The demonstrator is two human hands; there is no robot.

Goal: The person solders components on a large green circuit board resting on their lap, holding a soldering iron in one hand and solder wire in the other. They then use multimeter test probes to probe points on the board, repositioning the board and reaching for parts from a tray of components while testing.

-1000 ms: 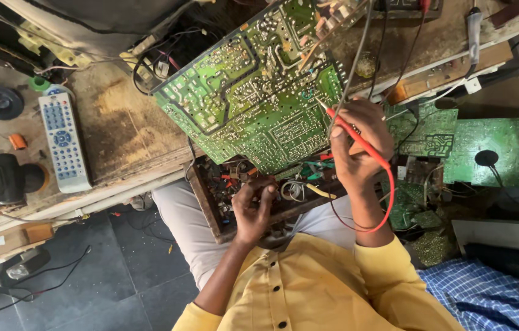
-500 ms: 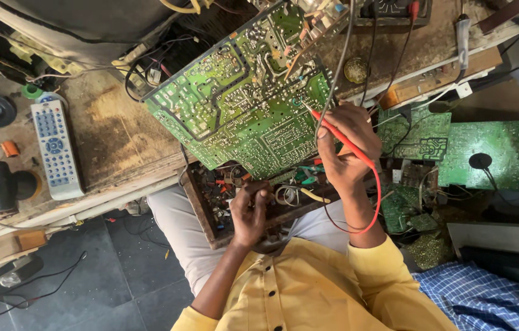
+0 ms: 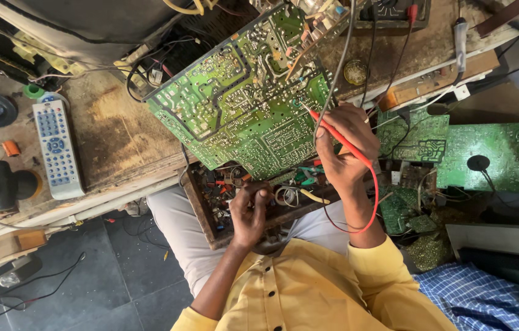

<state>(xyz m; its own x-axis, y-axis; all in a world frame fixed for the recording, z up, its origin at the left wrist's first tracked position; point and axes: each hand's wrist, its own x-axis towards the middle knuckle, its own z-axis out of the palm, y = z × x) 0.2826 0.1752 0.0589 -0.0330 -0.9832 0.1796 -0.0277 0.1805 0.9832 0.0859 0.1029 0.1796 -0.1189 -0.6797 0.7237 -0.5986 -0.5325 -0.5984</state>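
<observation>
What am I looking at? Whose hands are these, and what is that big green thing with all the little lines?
There is no robot here. A person in a yellow shirt wears a camera on their head, so you look down at their own two hands. The big green thing is a circuit board, leaning on a worn wooden bench. The right hand holds a red probe on a red wire, its tip touching the board. The left hand reaches into a wooden tray of small parts on their lap. A grey remote control lies on the bench too.
</observation>
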